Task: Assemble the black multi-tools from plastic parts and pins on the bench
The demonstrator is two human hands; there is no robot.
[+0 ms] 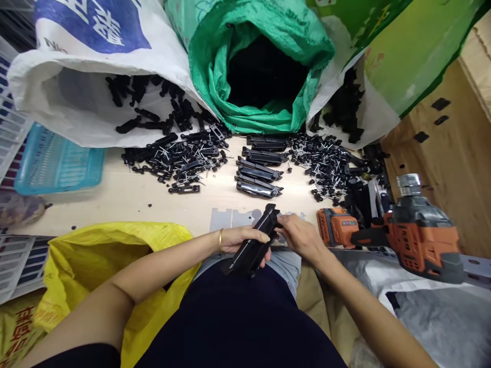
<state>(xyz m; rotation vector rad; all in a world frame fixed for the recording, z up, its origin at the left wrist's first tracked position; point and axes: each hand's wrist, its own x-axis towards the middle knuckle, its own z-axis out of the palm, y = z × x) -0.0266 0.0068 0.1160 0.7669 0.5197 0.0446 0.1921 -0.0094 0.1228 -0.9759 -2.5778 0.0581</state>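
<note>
In front of my body, my left hand [245, 239] is wrapped round a long black plastic part [256, 240], which is tilted with its far end up and to the right. The fingers of my right hand [301, 234] are pinched together at the far right end of that part. Whatever small piece they may hold is hidden. Beyond my hands, several similar black parts [259, 184] lie stacked in a column on the wooden table [115, 204]. Piles of small black pieces with metal pins lie to the left [184, 158] and to the right [332, 166] of the column.
A white sack [76, 112] with black pieces, a green sack [209, 76] and a green-and-white sack [395, 66] line the back. An orange cordless power tool [418, 235] is at the right. A blue basket [61, 163] stands left; a yellow bag [76, 255] hangs below the edge.
</note>
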